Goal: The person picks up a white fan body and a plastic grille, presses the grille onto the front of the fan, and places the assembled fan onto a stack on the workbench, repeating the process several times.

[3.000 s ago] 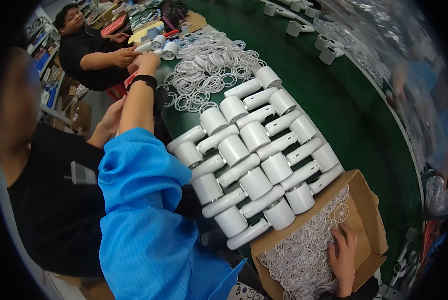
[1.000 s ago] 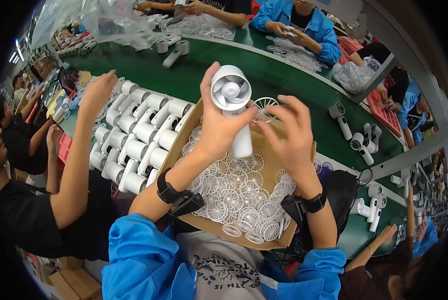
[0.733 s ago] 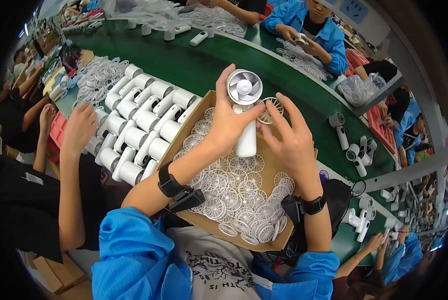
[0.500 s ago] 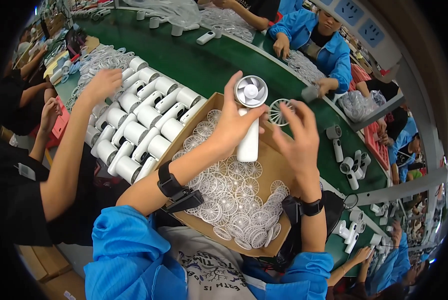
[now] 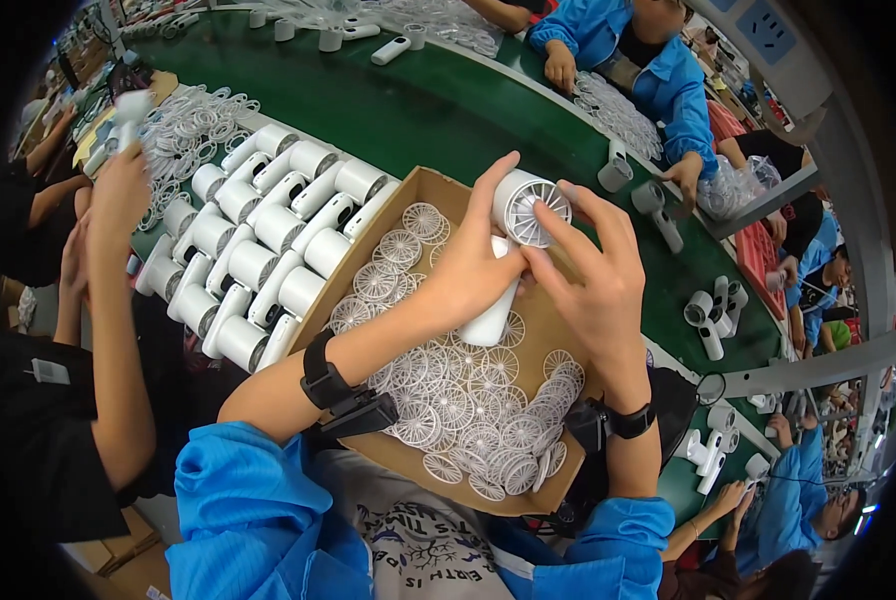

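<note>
My left hand (image 5: 463, 275) is closed around a white handheld fan (image 5: 488, 318), gripping it where the handle meets the round head. Over the open front of that head sits a white spoked fan grille (image 5: 521, 222). My right hand (image 5: 605, 280) has its thumb and fingers at the grille's rim, with the index fingertip on its face. Whether the grille is fully seated cannot be made out. Below both hands, many loose grilles (image 5: 453, 405) lie in an open cardboard box (image 5: 425, 188).
Rows of white handheld fans (image 5: 238, 245) lie left of the box. A green work surface (image 5: 388, 105) runs behind, with cable coils (image 5: 203, 125) at far left. Beside me on the left, a person's hand (image 5: 123, 185) holds up a fan. A metal bar (image 5: 808, 365) crosses at right.
The grille in my right hand has moved left, from beside the fan onto its head. The fan head has turned rightward. At left, the neighbouring person's hand has lifted a fan away.
</note>
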Demonstrator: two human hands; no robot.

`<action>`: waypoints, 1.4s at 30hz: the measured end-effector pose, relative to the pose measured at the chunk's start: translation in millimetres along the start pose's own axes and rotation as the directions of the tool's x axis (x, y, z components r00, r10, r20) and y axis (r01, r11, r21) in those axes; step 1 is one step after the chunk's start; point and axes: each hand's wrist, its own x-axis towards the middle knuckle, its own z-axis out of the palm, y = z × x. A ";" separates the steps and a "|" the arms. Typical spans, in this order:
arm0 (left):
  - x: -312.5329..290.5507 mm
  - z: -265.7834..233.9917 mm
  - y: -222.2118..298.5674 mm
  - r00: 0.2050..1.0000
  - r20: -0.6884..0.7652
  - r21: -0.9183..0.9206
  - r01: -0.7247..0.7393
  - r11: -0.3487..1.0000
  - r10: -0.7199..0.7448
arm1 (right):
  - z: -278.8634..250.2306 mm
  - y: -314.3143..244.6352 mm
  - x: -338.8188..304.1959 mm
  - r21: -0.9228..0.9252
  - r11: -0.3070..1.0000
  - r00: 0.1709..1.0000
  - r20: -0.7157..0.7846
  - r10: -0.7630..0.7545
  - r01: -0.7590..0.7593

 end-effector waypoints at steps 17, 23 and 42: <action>-1.3 -3.4 0.6 1.000 0.025 0.080 -0.008 0.997 0.006 | -0.3 -3.3 -0.4 -0.074 0.996 0.998 0.029 -0.047 0.050; -1.5 -1.7 4.1 0.999 0.024 0.086 0.038 0.996 -0.040 | -2.5 -0.2 -0.5 -0.059 0.997 0.998 0.038 -0.046 0.048; -1.5 -10.5 5.4 0.978 0.201 0.017 -0.063 0.998 0.058 | 18.6 27.9 -16.1 0.784 0.341 0.828 0.360 0.431 -0.519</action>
